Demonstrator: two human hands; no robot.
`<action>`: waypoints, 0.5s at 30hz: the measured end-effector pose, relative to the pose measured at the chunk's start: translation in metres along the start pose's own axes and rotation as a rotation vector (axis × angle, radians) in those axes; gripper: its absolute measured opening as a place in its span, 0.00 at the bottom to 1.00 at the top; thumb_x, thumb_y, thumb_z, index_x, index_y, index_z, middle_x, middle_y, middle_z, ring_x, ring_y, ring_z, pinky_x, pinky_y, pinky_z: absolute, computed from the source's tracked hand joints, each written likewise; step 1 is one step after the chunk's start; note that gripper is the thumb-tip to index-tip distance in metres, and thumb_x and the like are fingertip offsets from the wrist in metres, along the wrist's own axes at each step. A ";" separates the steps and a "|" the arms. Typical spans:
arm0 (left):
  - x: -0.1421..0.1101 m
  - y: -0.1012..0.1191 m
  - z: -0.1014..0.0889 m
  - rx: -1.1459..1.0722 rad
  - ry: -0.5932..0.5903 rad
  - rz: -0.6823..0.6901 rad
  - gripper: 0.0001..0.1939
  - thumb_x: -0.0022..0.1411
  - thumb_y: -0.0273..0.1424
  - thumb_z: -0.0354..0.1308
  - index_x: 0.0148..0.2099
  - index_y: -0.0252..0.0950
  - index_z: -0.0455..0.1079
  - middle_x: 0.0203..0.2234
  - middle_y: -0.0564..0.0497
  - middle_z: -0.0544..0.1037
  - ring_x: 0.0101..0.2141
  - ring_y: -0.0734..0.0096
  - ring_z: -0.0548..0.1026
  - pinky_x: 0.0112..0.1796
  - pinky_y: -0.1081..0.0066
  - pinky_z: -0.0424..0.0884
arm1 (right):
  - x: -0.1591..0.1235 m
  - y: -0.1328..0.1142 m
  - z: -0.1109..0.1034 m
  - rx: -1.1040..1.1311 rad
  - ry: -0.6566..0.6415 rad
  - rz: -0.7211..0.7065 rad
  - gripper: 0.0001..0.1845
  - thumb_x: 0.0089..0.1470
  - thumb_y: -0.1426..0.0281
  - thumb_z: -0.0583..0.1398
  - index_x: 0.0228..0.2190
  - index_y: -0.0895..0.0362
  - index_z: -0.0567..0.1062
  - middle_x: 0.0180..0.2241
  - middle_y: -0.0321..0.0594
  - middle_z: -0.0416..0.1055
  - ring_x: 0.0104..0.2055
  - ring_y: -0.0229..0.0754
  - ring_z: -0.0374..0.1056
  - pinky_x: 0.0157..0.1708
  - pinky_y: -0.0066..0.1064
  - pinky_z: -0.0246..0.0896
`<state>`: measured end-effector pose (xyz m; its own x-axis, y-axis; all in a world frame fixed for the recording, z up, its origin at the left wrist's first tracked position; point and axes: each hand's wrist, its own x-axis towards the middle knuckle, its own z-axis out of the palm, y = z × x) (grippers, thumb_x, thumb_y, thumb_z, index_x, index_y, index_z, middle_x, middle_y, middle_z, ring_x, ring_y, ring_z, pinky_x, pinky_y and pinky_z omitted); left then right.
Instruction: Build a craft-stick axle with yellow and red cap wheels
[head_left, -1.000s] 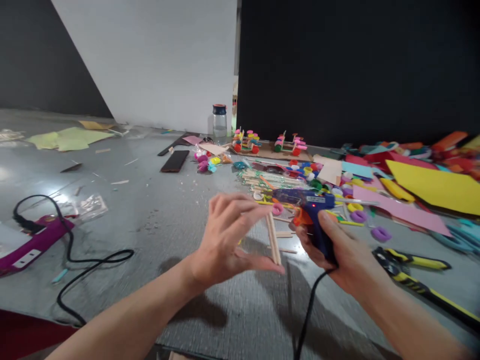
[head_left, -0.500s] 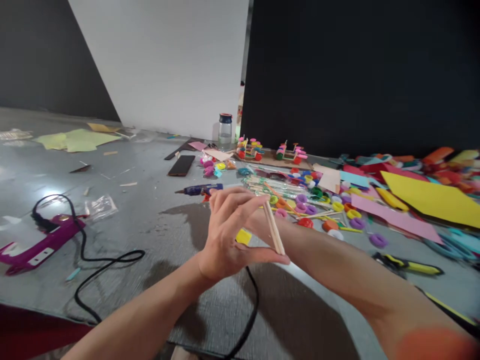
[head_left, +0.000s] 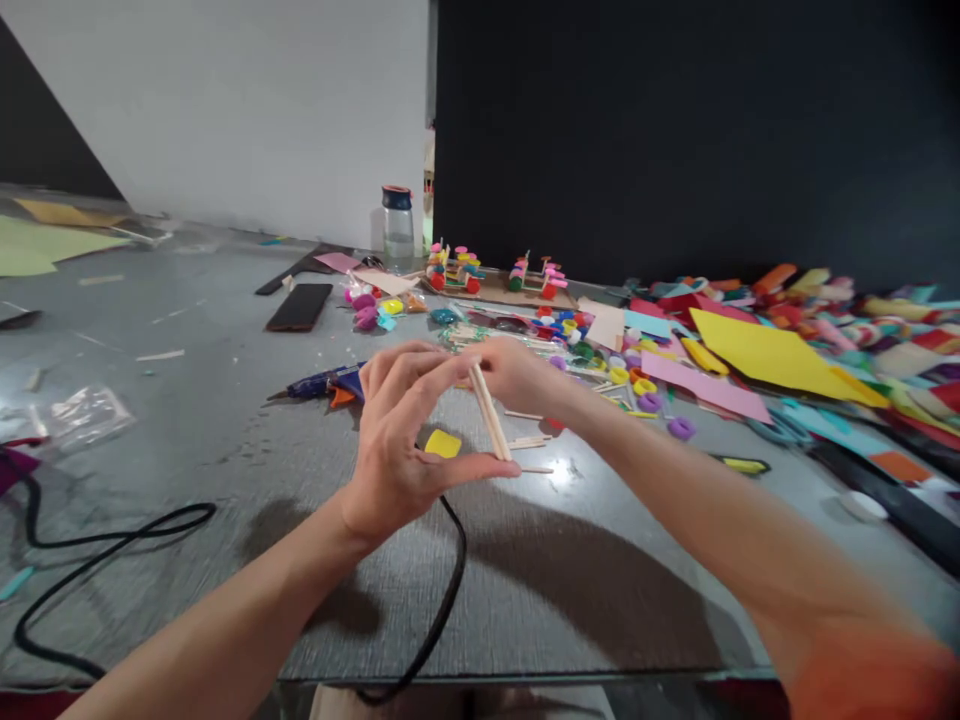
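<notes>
My left hand (head_left: 401, 430) pinches a few thin wooden sticks (head_left: 491, 412) between thumb and forefinger, holding them by their ends above the table. Just behind it is my right hand (head_left: 514, 370); its fingers are hidden by the left hand. A blue glue gun (head_left: 319, 385) with an orange trigger lies past the left hand, its nozzle pointing left and its rear covered by that hand. Under the left hand, a yellow piece (head_left: 443, 444) shows on the table. Loose wooden sticks (head_left: 530, 442) lie beyond the held ones.
Small toy vehicles (head_left: 454, 270) with coloured wheels stand at the back, near a water bottle (head_left: 397, 222). A black phone (head_left: 300, 307) lies left of centre. Coloured rings (head_left: 681, 429) and a yellow sheet (head_left: 772, 360) spread across the right. A black cord (head_left: 450, 600) crosses the near edge.
The view has turned right, so things appear further left. My right hand has come partly into sight behind the left, which still pinches the sticks.
</notes>
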<state>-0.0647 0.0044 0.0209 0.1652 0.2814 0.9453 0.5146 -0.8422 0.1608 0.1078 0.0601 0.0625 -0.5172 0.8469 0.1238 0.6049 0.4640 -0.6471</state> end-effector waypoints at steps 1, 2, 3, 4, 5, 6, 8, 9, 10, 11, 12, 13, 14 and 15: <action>-0.001 0.001 0.000 0.000 -0.017 0.002 0.38 0.53 0.56 0.69 0.60 0.43 0.69 0.43 0.46 0.78 0.48 0.52 0.74 0.49 0.54 0.68 | -0.018 0.007 -0.003 -0.068 -0.015 0.029 0.12 0.61 0.72 0.63 0.25 0.58 0.75 0.26 0.34 0.71 0.30 0.39 0.66 0.33 0.33 0.61; -0.002 0.003 0.001 0.001 -0.041 0.003 0.38 0.53 0.56 0.69 0.60 0.43 0.69 0.44 0.46 0.78 0.48 0.52 0.74 0.49 0.54 0.67 | -0.038 0.015 -0.004 -0.128 -0.031 0.059 0.16 0.58 0.76 0.62 0.19 0.57 0.71 0.21 0.32 0.66 0.27 0.38 0.62 0.31 0.33 0.55; -0.003 0.004 0.002 0.004 -0.069 0.007 0.39 0.52 0.56 0.70 0.60 0.43 0.68 0.44 0.45 0.79 0.48 0.52 0.74 0.48 0.54 0.67 | -0.057 0.021 -0.003 -0.175 -0.032 0.093 0.18 0.55 0.77 0.64 0.17 0.56 0.69 0.19 0.32 0.63 0.25 0.37 0.59 0.30 0.33 0.51; -0.004 0.006 0.003 0.006 -0.102 0.016 0.39 0.52 0.56 0.70 0.60 0.43 0.68 0.45 0.45 0.79 0.48 0.52 0.73 0.48 0.54 0.66 | -0.075 0.027 0.000 -0.207 -0.026 0.121 0.16 0.53 0.77 0.66 0.18 0.56 0.69 0.20 0.32 0.64 0.26 0.38 0.59 0.30 0.34 0.49; -0.006 0.007 0.005 0.005 -0.141 0.027 0.40 0.52 0.55 0.71 0.61 0.42 0.68 0.45 0.45 0.79 0.49 0.52 0.73 0.49 0.54 0.65 | -0.089 0.031 0.004 -0.223 -0.022 0.142 0.14 0.51 0.78 0.67 0.20 0.56 0.70 0.23 0.34 0.66 0.28 0.39 0.61 0.30 0.34 0.48; -0.009 0.009 0.007 0.003 -0.182 0.041 0.40 0.52 0.54 0.71 0.61 0.41 0.67 0.45 0.44 0.79 0.49 0.51 0.73 0.50 0.54 0.65 | -0.101 0.035 0.009 -0.230 -0.012 0.156 0.13 0.51 0.79 0.67 0.22 0.56 0.70 0.25 0.36 0.68 0.30 0.40 0.62 0.31 0.34 0.48; -0.013 0.011 0.011 0.002 -0.255 0.065 0.40 0.53 0.53 0.71 0.61 0.38 0.67 0.46 0.44 0.79 0.50 0.51 0.72 0.51 0.54 0.63 | -0.114 0.039 0.018 -0.223 0.011 0.179 0.12 0.53 0.80 0.65 0.24 0.56 0.70 0.27 0.37 0.69 0.30 0.40 0.62 0.31 0.34 0.48; -0.015 0.013 0.013 0.003 -0.287 0.066 0.40 0.54 0.52 0.71 0.61 0.36 0.67 0.46 0.43 0.79 0.50 0.51 0.72 0.51 0.54 0.63 | -0.116 0.041 0.021 -0.210 0.026 0.191 0.12 0.54 0.80 0.63 0.23 0.55 0.69 0.27 0.36 0.69 0.29 0.40 0.61 0.31 0.34 0.48; -0.017 0.014 0.015 0.006 -0.315 0.063 0.40 0.54 0.53 0.71 0.61 0.35 0.67 0.45 0.43 0.79 0.50 0.51 0.72 0.51 0.54 0.63 | -0.116 0.042 0.022 -0.195 0.042 0.204 0.12 0.55 0.79 0.62 0.23 0.55 0.69 0.25 0.36 0.68 0.28 0.39 0.60 0.30 0.34 0.48; -0.018 0.016 0.016 0.011 -0.337 0.055 0.40 0.54 0.53 0.70 0.60 0.35 0.68 0.45 0.43 0.79 0.50 0.51 0.72 0.51 0.55 0.62 | -0.116 0.044 0.022 -0.182 0.054 0.213 0.12 0.57 0.78 0.61 0.24 0.55 0.68 0.25 0.35 0.67 0.27 0.39 0.60 0.29 0.33 0.49; -0.019 0.017 0.017 0.019 -0.355 0.044 0.40 0.54 0.54 0.70 0.60 0.34 0.68 0.45 0.43 0.79 0.50 0.51 0.72 0.51 0.55 0.62 | -0.116 0.046 0.020 -0.142 0.067 0.222 0.11 0.58 0.75 0.60 0.24 0.55 0.69 0.24 0.34 0.67 0.26 0.38 0.60 0.28 0.33 0.50; -0.019 0.019 0.018 0.030 -0.371 0.033 0.41 0.54 0.56 0.69 0.60 0.34 0.68 0.45 0.43 0.79 0.50 0.51 0.72 0.51 0.54 0.62 | -0.116 0.047 0.017 -0.053 0.077 0.239 0.10 0.59 0.72 0.60 0.25 0.54 0.69 0.23 0.32 0.66 0.25 0.37 0.60 0.26 0.32 0.51; -0.019 0.021 0.019 0.041 -0.383 0.025 0.41 0.53 0.57 0.69 0.59 0.34 0.69 0.45 0.42 0.79 0.51 0.51 0.72 0.52 0.54 0.62 | -0.117 0.047 0.014 0.090 0.088 0.264 0.10 0.60 0.68 0.60 0.26 0.54 0.70 0.21 0.31 0.64 0.23 0.36 0.59 0.24 0.31 0.51; -0.019 0.022 0.019 0.049 -0.388 0.021 0.41 0.53 0.57 0.68 0.59 0.34 0.69 0.45 0.42 0.79 0.51 0.50 0.72 0.52 0.54 0.62 | -0.118 0.047 0.012 0.275 0.096 0.294 0.11 0.61 0.64 0.60 0.27 0.54 0.70 0.20 0.29 0.63 0.21 0.35 0.58 0.22 0.29 0.50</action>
<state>-0.0408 -0.0110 0.0011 0.4772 0.4258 0.7688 0.5460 -0.8291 0.1203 0.1901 -0.0212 0.0084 -0.2798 0.9594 -0.0347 0.5271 0.1233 -0.8408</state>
